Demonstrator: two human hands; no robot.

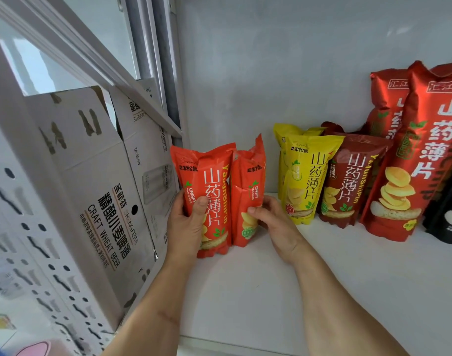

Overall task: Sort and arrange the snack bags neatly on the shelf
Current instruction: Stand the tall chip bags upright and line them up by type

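The left hand (186, 222) grips an orange snack bag (209, 191) standing on the white shelf (271, 278), and the right hand (273, 219) holds a second orange bag (246, 201) just beside it. Further right stand a yellow bag (302, 176), a dark red bag (348, 181) and a tall red bag (412, 155).

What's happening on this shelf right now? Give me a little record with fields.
left hand: grips front orange bag
right hand: holds second orange bag
yellow bags: upright, right of the orange pair
dark red bag: beside the yellow bags
tall red bags: far right
shelf: white
cardboard boxes: left of the shelf
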